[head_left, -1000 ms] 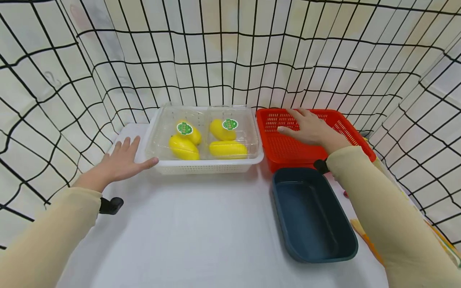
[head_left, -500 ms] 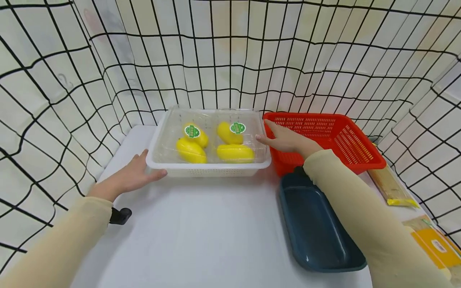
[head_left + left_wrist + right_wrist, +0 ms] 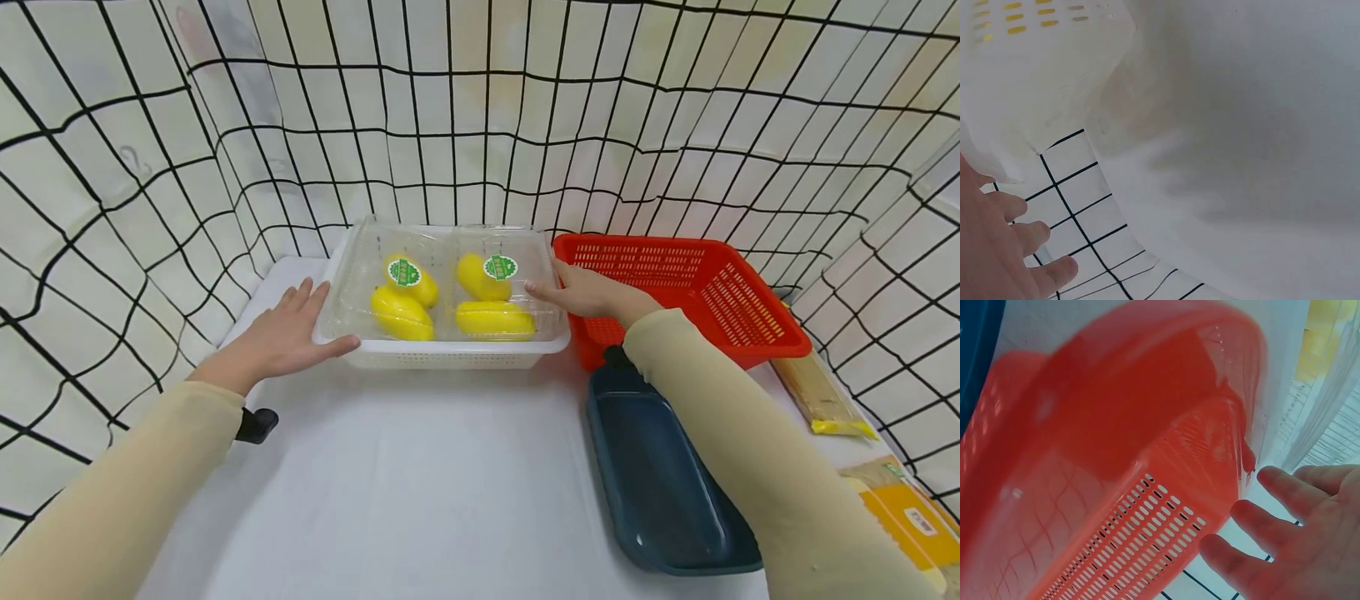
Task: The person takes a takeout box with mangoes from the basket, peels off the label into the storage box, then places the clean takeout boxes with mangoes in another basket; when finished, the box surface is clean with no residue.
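Note:
A white basket (image 3: 442, 360) stands at the back middle of the table. Clear plastic boxes (image 3: 345, 287) lie in it, with yellow mango-shaped fruits (image 3: 495, 319) and green round labels inside. My left hand (image 3: 281, 337) is at the basket's left front corner, fingers spread and straight, thumb pointing along the front rim. In the left wrist view its fingers (image 3: 1032, 237) extend beside the basket's outer wall. My right hand (image 3: 585, 293) is at the basket's right rim, thumb over the box edge. The right wrist view shows its fingers (image 3: 1266, 528) extended close to the red basket (image 3: 1166, 506).
The red basket (image 3: 757, 308) adjoins the white one on the right. A dark blue tray (image 3: 667, 467) lies in front of it, partly under my right sleeve. Packets, one of noodle-like strands (image 3: 821, 392) and one orange (image 3: 903, 517), lie at the far right. Black netting (image 3: 487, 108) surrounds the table.
My right hand has moved left from over the red basket to the white basket's right rim. My left hand has come closer to the left corner and its fingers have spread again.

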`<state>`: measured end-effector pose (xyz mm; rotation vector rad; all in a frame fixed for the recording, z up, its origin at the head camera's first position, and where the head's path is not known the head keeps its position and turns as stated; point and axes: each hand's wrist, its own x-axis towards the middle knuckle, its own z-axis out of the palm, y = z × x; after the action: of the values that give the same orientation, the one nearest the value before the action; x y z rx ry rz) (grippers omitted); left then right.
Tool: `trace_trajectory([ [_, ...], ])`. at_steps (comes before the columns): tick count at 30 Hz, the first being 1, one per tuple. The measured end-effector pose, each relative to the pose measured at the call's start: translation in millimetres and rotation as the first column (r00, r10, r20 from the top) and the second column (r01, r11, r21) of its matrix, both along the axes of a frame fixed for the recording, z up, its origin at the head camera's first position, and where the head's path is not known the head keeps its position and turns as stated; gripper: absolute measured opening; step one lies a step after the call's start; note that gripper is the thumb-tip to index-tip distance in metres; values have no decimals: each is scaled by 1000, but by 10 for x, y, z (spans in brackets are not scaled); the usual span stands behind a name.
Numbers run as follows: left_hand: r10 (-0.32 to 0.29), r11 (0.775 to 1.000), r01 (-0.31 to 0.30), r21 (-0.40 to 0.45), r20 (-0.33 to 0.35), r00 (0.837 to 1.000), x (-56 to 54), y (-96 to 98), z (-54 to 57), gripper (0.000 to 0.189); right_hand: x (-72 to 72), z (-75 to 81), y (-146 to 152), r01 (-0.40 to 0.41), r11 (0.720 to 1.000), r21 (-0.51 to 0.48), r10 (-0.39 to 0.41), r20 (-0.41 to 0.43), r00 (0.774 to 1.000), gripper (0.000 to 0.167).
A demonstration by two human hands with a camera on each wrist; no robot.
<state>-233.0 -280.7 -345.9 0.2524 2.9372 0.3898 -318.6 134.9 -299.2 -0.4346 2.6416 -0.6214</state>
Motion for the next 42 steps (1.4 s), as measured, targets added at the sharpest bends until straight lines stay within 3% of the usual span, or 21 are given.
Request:
trace_trajectory([
  [9,-28,996,29,-81,14,1000,1,83,89,114,-28,10,-13,-39,998,-45,41,32,999,94],
  [18,-28,997,29,-77,7,1000,-2,137,73,117,-89,-4,-58,77,996,54,-81,89,993,98],
  [22,-25,996,25,-87,6,1000,18,133,75,117,-92,-28,-62,97,994,-46,-93,85,992,89],
  [25,-25,995,26,-93,8,1000,27,127,76,117,-64,-29,-64,162,973,-168,-146,105,984,85],
  [30,-26,995,26,-97,2,1000,28,114,75,117,9,17,-107,284,891,-353,-244,155,957,95],
  [34,-24,996,23,-91,-1,1000,32,102,67,117,48,51,-204,336,802,-494,-264,211,941,96],
  [37,-22,996,21,-83,-2,1000,31,95,60,117,64,61,-290,408,706,-579,-288,292,912,93],
  [42,-20,997,20,-76,1,1000,22,94,51,118,73,66,-398,552,525,-647,-343,432,834,90],
])
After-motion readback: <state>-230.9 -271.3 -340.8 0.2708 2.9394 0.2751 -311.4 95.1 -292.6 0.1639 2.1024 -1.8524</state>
